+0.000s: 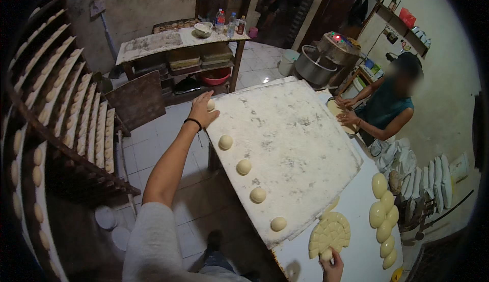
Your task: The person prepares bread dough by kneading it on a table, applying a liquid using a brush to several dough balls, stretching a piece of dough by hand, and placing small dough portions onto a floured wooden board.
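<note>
At the far left corner of a floured board, my left hand curls its fingers around a pale dough ball. A row of similar balls runs down the board's left edge, the nearest one being a dough ball. On the white table lies a flat dough round scored into many small pieces. My right hand is closed on a small dough piece at that round's near edge.
Several smooth dough lumps line the table's right side. A co-worker presses a dough disc beyond the board. Racks of shaped dough stand at left. A mixer bowl and a side table stand behind.
</note>
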Available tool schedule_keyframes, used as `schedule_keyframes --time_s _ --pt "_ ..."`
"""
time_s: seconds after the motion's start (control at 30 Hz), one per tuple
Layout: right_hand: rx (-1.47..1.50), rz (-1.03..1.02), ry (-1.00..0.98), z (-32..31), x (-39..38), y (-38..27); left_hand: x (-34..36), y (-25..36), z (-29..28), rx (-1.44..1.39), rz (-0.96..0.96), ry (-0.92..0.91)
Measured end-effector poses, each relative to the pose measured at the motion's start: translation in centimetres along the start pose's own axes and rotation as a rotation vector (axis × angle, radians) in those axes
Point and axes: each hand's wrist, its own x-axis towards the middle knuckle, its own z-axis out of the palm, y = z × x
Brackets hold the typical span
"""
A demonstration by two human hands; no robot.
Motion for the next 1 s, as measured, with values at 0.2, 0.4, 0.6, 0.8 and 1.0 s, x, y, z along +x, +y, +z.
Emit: schedule_keyframes --time_s 0.2,0.4,0.6,0.8,1.0 --pt "-0.087 -0.538 -0.575 23.2 18.3 -18.8 -17.0 4.7 -8.3 -0.968 -0.464 -0.025" --pt "-0.480 -0.859 -0.448 45.2 29.9 -26.2 -27.1 9.2 -11.1 -0.862 -0.684 -0.306" --pt "-0.250 -0.750 -0.597 38.6 26.9 -23.6 -22.7 6.6 -11.8 -0.909 -0.675 -0.226" --pt "-0.473 -0.873 -0.668 31.1 20.7 -17.5 -12.4 8.3 -5.1 -0.354 -0.002 -0.127" --pt "-0.461 -0.755 -0.630 30.7 18.6 -16.3 -10.4 7.2 -3.6 -0.539 0.024 -0.397"
